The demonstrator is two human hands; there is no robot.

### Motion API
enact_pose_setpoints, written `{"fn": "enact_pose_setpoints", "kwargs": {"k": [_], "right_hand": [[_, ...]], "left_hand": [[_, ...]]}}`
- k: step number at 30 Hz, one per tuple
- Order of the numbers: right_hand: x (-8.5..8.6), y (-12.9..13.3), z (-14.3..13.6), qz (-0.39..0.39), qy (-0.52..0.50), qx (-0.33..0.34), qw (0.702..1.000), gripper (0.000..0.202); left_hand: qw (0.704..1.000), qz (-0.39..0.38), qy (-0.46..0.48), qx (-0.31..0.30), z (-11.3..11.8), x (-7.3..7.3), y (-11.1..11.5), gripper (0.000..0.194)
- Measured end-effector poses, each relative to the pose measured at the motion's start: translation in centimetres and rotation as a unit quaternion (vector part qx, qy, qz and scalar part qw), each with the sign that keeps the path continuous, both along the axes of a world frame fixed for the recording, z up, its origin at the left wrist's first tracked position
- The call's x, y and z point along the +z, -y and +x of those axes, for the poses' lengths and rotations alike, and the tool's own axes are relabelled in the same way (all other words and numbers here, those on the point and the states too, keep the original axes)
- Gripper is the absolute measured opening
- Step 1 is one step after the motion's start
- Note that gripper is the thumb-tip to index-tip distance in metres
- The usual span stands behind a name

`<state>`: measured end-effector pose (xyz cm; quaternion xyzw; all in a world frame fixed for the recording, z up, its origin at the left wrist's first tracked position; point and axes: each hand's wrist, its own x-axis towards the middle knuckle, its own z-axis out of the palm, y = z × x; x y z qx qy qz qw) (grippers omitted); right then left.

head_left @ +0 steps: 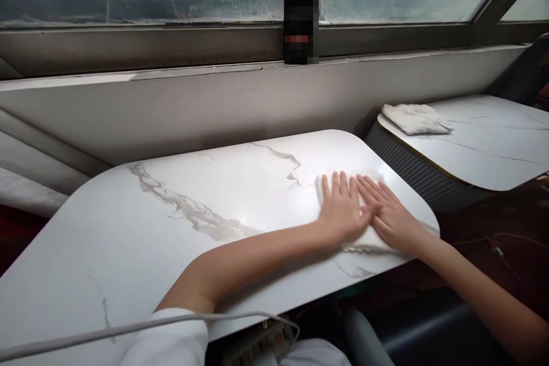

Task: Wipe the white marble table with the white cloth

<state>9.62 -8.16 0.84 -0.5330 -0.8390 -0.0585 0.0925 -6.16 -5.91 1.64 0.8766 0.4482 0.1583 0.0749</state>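
A folded white cloth [369,240] lies on the white marble-patterned table [240,183] near its right end. My left hand [342,210] rests flat on the cloth, fingers stretched out and pointing toward the window. Just to its right, my right hand [392,217] also presses flat on the cloth, its fingers extended. The two thumbs meet or cross between the hands. Much of the cloth is hidden beneath both palms.
A second marble-patterned table [493,154] stands at the right, with another folded white cloth [416,118] on its corner. A blurred dark object [299,20] stands on the window ledge. A grey cable [128,327] crosses the lower left, above a power strip [268,346].
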Motion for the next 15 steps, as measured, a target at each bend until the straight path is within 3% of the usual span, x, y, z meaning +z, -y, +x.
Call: {"fn": "enact_pose_setpoints", "kwargs": {"k": [3,6,9,15], "right_hand": [[-0.5,4.1,2.6,0.024,0.002,-0.036,0.999,0.057],[-1.2,4.4,4.0,0.033,0.006,-0.081,0.996,0.055],[-1.5,0.8,4.5,0.033,0.021,-0.093,0.995,0.055],[-0.4,-11.8,3.2,-0.004,0.023,-0.078,0.997,0.056]], "left_hand": [[0.999,0.008,0.010,-0.041,2.3,0.2,3.1,0.082],[0.999,0.012,0.021,-0.048,4.1,0.0,3.0,0.079],[0.999,-0.003,0.026,-0.029,5.1,-0.2,-0.2,0.075],[0.998,-0.005,0.040,0.039,4.9,-0.4,-10.8,0.066]]}}
